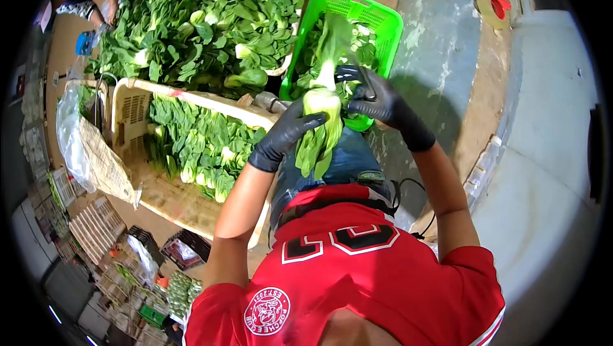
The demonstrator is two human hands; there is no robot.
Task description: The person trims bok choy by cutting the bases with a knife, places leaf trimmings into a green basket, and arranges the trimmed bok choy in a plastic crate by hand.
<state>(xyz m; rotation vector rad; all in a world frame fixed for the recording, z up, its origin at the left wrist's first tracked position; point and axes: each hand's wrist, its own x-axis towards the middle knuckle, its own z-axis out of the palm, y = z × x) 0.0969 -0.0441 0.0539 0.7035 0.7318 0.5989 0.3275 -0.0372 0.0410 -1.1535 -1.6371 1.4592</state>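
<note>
My left hand (290, 134), in a black glove, is closed around a head of bok choy (324, 106); its leaves hang down toward my lap. Against the pale base lies a white stalk with a long green leaf (332, 43), partly blurred, pointing away from me. My right hand (373, 98), also black-gloved, is beside that stalk with its fingers curled. A dark, thin shape shows at those fingers, but I cannot tell what it is. Beneath the hands stands a bright green basket (391, 23) with loose leaves (364, 43) inside.
A heaped crate of bok choy (211, 27) stands at the upper left. Nearer, a beige crate (131, 113) holds bok choy in rows (204, 145). Another person's hand (112, 14) is at the far-left pile. A tape roll (498, 7) lies at upper right.
</note>
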